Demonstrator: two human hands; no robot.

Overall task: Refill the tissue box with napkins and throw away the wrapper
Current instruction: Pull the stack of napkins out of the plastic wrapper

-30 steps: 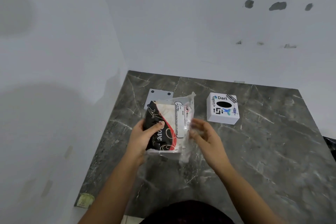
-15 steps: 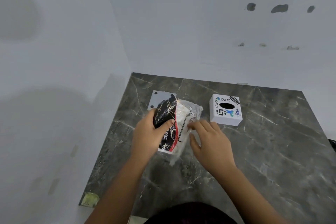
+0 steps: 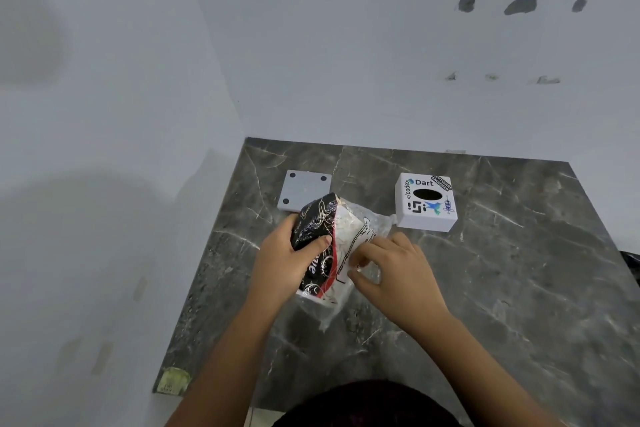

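A pack of napkins (image 3: 329,246) in a black, red and clear plastic wrapper is held low over the dark marble table (image 3: 485,288). My left hand (image 3: 284,260) grips its black left end, thumb on top. My right hand (image 3: 394,270) pinches the clear wrapper on the pack's right side. The white square tissue box (image 3: 426,201), with stickers and an oval slot on top, stands behind and to the right of the pack. Its flat grey base plate (image 3: 304,189) with dark round feet lies separately at the back left, partly hidden by the pack.
White walls close the table at the back and on the left. A yellowish sticker (image 3: 173,385) marks the table's front left corner. A dark object (image 3: 632,263) shows at the far right edge.
The pack has tilted down and dropped closer to the table. My right hand has moved in from beside the pack and now pinches the clear wrapper.
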